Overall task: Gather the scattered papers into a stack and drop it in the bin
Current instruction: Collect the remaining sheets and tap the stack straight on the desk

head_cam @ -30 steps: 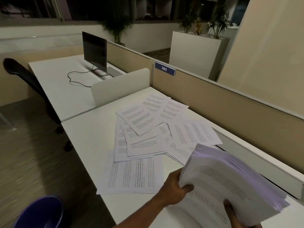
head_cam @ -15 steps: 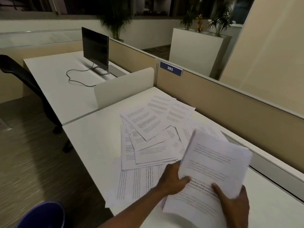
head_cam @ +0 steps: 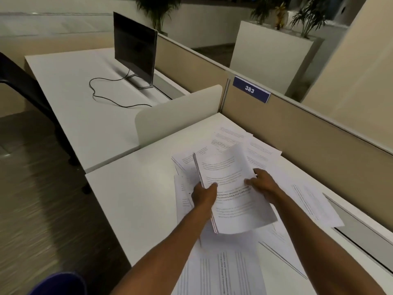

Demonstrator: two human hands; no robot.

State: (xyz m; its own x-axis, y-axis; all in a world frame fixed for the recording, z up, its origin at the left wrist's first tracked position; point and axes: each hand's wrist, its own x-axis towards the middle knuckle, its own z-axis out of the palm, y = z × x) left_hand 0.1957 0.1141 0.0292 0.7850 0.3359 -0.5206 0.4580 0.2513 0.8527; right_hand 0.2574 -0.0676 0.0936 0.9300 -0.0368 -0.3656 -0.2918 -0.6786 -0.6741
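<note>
I hold a thick stack of printed papers (head_cam: 229, 184) low over the white desk (head_cam: 131, 201). My left hand (head_cam: 204, 193) grips its left edge, thumb on top. My right hand (head_cam: 260, 183) holds its right side, fingers on the top sheet. Several loose printed sheets (head_cam: 234, 135) lie scattered on the desk under and around the stack, some reaching the front edge (head_cam: 219, 271). The blue bin (head_cam: 57, 284) shows at the bottom left on the floor, partly cut off.
A beige partition (head_cam: 297, 133) with a blue "383" sign (head_cam: 251, 89) runs along the desk's right side. A white divider panel (head_cam: 176, 116) separates the neighbouring desk, which carries a monitor (head_cam: 135, 47) and cable. A black chair (head_cam: 25, 90) stands at the left.
Both hands carried the stack forward and down over the scattered sheets. The camera tilted down and moved closer to the desk.
</note>
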